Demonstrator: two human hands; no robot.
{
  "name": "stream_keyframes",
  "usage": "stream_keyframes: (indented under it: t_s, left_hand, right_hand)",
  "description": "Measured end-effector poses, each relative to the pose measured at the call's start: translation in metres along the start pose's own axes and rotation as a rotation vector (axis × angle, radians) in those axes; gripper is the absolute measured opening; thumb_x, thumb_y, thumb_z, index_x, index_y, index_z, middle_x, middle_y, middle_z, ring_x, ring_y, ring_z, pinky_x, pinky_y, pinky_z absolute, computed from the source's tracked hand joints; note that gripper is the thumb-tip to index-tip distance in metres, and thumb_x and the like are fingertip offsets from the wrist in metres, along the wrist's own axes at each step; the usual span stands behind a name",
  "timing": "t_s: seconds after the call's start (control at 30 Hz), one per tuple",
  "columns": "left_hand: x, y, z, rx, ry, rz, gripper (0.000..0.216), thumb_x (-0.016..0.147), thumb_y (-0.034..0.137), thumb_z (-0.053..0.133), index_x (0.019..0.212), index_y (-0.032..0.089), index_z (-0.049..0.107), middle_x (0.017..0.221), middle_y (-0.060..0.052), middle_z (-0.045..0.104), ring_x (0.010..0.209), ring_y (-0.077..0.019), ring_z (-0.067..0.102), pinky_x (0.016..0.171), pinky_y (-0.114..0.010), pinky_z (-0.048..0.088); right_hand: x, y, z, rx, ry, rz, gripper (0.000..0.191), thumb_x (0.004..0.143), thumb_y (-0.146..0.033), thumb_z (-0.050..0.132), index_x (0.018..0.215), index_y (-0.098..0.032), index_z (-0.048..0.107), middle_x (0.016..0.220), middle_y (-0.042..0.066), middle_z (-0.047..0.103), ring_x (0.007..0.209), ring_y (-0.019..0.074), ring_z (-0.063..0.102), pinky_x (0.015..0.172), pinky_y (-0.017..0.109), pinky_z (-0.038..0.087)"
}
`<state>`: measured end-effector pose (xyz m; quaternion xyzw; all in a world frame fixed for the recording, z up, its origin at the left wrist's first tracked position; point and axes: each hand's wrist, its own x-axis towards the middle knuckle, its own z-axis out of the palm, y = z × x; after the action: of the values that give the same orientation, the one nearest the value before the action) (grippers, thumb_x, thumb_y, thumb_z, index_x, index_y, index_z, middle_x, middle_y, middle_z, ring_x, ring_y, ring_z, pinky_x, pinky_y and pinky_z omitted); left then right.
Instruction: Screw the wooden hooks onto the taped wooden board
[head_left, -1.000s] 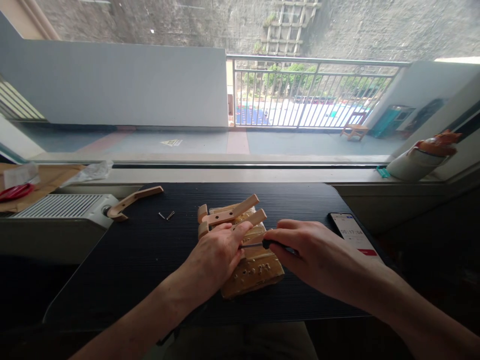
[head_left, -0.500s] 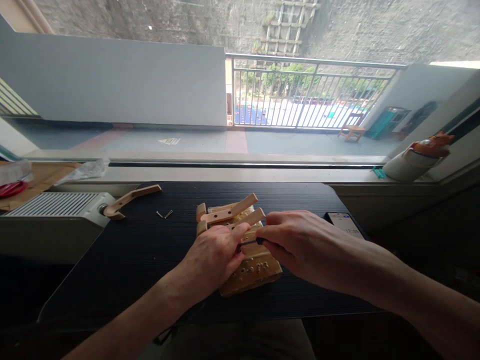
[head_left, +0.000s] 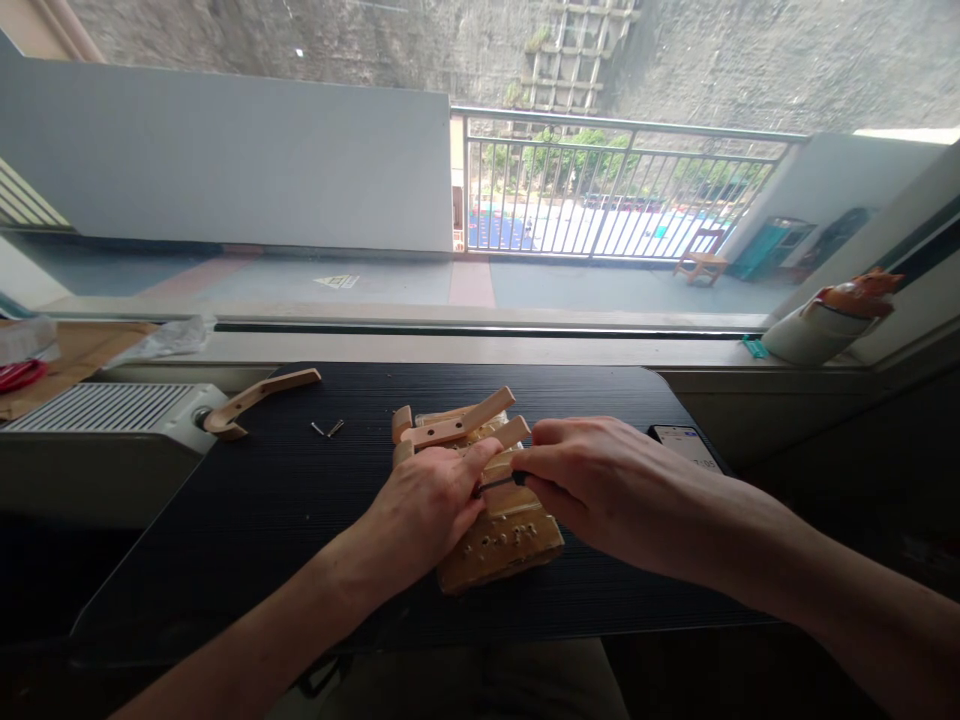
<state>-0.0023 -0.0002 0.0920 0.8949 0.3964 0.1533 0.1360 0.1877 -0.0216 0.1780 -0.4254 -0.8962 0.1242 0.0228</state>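
Note:
My right hand is closed around a screwdriver, whose dark handle end and thin shaft point left toward my other hand. The fingers of my left hand are bent over the nearer wooden hook, and its thumb lies along that piece. Close to these fingertips is the shaft's tip, which I cannot see clearly. Just beyond lies a second wooden hook with dark holes. Both hooks rest on a yellowish block pitted with holes.
A third wooden hook lies at the black table's left edge, by a white slotted appliance. Two screws lie nearby. A phone rests at the right. Along the window sill stands a pale pot.
Both hands stay at the block with nearly the same grip. The two loose screws, the hooks and the block keep their places; the view has shifted slightly.

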Motion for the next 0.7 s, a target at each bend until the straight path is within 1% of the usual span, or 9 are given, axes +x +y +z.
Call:
stream_keyframes:
  t_s: [0.1,0.17,0.27,0.33,0.5,0.57,0.7]
  left_hand:
    - [0.002,0.0,-0.003,-0.024,0.007,0.009,0.046,0.078,0.012,0.054,0.122,0.021,0.044,0.093,-0.005,0.065,0.089,-0.0203,0.06,0.08,-0.032,0.044]
    - [0.003,0.0,-0.004,-0.035,0.013,0.014,0.045,0.077,0.011,0.054,0.12,0.02,0.046,0.092,-0.004,0.065,0.087,-0.0194,0.06,0.08,-0.031,0.044]
    - [0.004,0.001,-0.005,-0.035,0.009,0.027,0.034,0.077,0.01,0.052,0.11,0.019,0.053,0.087,-0.003,0.065,0.083,-0.0185,0.06,0.078,-0.03,0.043]
    - [0.004,0.001,-0.004,-0.027,0.009,0.027,0.031,0.077,0.009,0.051,0.105,0.02,0.056,0.086,-0.003,0.065,0.083,-0.0187,0.059,0.078,-0.03,0.042]
    - [0.002,0.004,-0.002,-0.014,0.003,-0.018,0.043,0.077,0.01,0.051,0.119,0.019,0.05,0.087,-0.005,0.065,0.083,-0.0201,0.059,0.075,-0.031,0.042]
    - [0.002,0.005,-0.002,-0.002,-0.012,-0.03,0.041,0.077,0.01,0.05,0.118,0.019,0.05,0.085,-0.005,0.065,0.081,-0.0203,0.059,0.075,-0.032,0.042]
    - [0.003,0.007,-0.004,0.004,-0.031,-0.039,0.034,0.077,0.01,0.05,0.109,0.019,0.054,0.08,-0.004,0.065,0.077,-0.0199,0.059,0.072,-0.031,0.042]
  right_hand:
    - [-0.001,-0.001,0.0,0.03,-0.012,-0.009,0.021,0.083,-0.01,0.046,0.078,-0.015,0.066,0.077,0.005,0.063,0.071,0.0122,0.056,0.062,0.024,0.035]
    - [0.0,-0.002,0.0,0.032,-0.028,-0.014,0.021,0.084,-0.01,0.046,0.08,-0.014,0.066,0.078,0.006,0.063,0.073,0.0131,0.057,0.064,0.024,0.035]
    - [0.004,-0.003,0.0,0.02,-0.058,0.003,0.021,0.084,-0.01,0.046,0.085,-0.014,0.066,0.079,0.005,0.064,0.075,0.0139,0.058,0.066,0.025,0.036]
    - [0.005,-0.003,-0.001,0.005,-0.072,0.016,0.021,0.085,-0.01,0.045,0.085,-0.014,0.066,0.079,0.005,0.064,0.074,0.014,0.057,0.065,0.025,0.036]
    - [0.005,-0.003,-0.004,-0.028,-0.088,0.007,0.02,0.084,-0.01,0.045,0.082,-0.015,0.065,0.077,0.003,0.065,0.072,0.0134,0.056,0.062,0.026,0.034]
    - [0.005,-0.004,-0.006,-0.027,-0.081,-0.006,0.019,0.084,-0.01,0.046,0.081,-0.016,0.064,0.078,0.003,0.064,0.071,0.0129,0.056,0.062,0.026,0.033]
    - [0.007,-0.006,-0.01,0.0,-0.043,-0.046,0.019,0.082,-0.007,0.047,0.076,-0.017,0.061,0.074,0.0,0.062,0.064,0.0109,0.052,0.06,0.026,0.032]
